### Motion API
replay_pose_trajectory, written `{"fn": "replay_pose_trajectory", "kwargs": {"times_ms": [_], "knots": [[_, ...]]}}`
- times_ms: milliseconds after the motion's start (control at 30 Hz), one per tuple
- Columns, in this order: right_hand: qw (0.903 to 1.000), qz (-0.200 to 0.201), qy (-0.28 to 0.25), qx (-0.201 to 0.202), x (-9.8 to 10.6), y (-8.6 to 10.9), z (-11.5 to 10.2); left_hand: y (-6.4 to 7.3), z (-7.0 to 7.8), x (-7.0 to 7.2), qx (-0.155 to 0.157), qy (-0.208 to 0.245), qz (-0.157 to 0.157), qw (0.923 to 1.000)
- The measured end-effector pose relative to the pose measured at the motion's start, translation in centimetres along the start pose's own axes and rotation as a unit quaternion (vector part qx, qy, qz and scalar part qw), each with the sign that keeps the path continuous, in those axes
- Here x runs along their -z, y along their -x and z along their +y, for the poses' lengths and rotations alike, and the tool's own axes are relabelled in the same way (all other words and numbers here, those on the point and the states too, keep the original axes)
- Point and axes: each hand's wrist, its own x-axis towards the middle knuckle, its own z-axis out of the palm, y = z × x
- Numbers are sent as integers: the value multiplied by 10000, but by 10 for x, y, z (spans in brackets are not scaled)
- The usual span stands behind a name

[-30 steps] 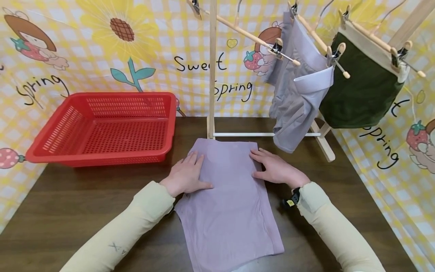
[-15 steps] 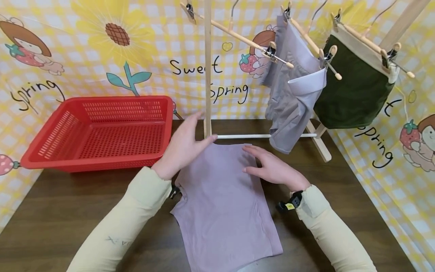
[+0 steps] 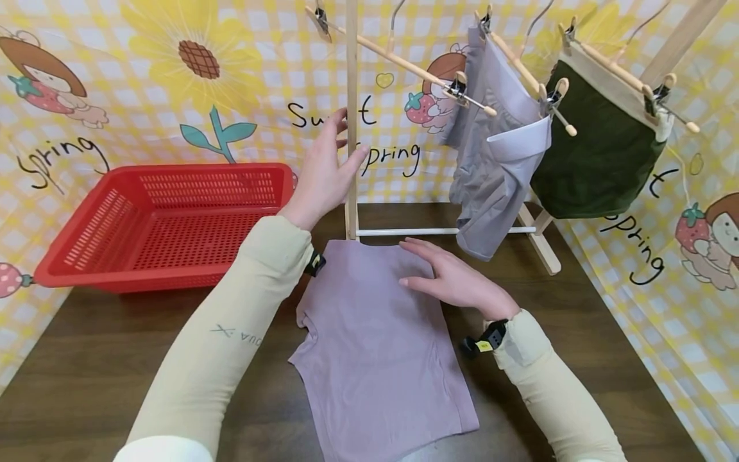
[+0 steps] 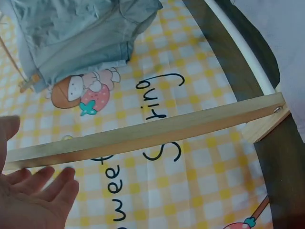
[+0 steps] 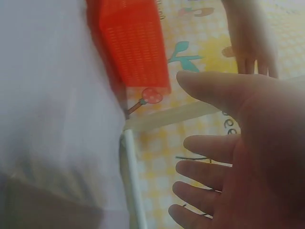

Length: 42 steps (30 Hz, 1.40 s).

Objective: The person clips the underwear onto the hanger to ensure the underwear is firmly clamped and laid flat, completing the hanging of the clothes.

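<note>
A lilac garment (image 3: pixel 381 346), which looks like folded shorts, lies flat on the brown table. My left hand (image 3: pixel 326 170) is raised at the rack's wooden post (image 3: pixel 351 192). In the left wrist view its fingers (image 4: pixel 64 183) are loosely bent beside the post, the thumb on the other side; it is not closed round the wood. My right hand (image 3: pixel 456 279) hovers over or lightly touches the garment's upper right edge, fingers extended and nothing held. Whether they touch the cloth is unclear.
A red plastic basket (image 3: pixel 173 282) stands at the left back. From the rack, grey shorts (image 3: pixel 496 173) and dark green shorts (image 3: pixel 600 141) hang on clip hangers, beside a bare hanger (image 3: pixel 398 61). The rack's white bar (image 3: pixel 410 231) runs low behind the garment.
My left hand has left the garment's upper left edge and risen to the wooden post. My right hand has shifted slightly left, its fingers lifting. The garment stays on the table.
</note>
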Motion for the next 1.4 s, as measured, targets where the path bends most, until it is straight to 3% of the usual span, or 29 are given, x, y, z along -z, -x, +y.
{"fn": "replay_pose_trajectory", "kwargs": {"times_ms": [133, 367, 533, 633, 767, 867, 967, 1067, 1133, 1267, 1400], "knots": [[9999, 97, -6, 49, 5, -6, -7, -8, -3, -2, 135, 169, 243, 9995], [9975, 678, -210, 63, 22, -13, -21, -15, -10, -3, -58, 99, 364, 9993], [9866, 1508, -626, -38, 43, -18, -35, -17, -10, -4, -57, 62, 352, 9993], [9791, 1799, -927, -199, 59, -15, -52, -17, -10, -6, -45, 85, 347, 9994], [9744, 2052, -914, 85, 79, -4, -82, -15, -10, -8, 34, 83, 312, 9995], [9607, 2561, -841, 669, 96, 5, -111, -14, -10, -7, 72, 38, 312, 9995], [9311, 3226, -917, 1437, 116, 9, -139, -14, -11, -7, 52, 36, 325, 9995], [9091, 3654, -986, 1742, 134, 5, -165, -15, -11, -6, 27, 48, 336, 9994], [9078, 3762, -986, 1571, 145, -3, -179, -15, -11, -5, 11, 43, 342, 9994], [9216, 3760, -706, 659, 160, -33, -194, -15, -12, -4, -41, 18, 365, 9993], [9266, 3730, -474, -11, 167, -68, -198, -15, -13, -3, -57, 29, 368, 9993]]}}
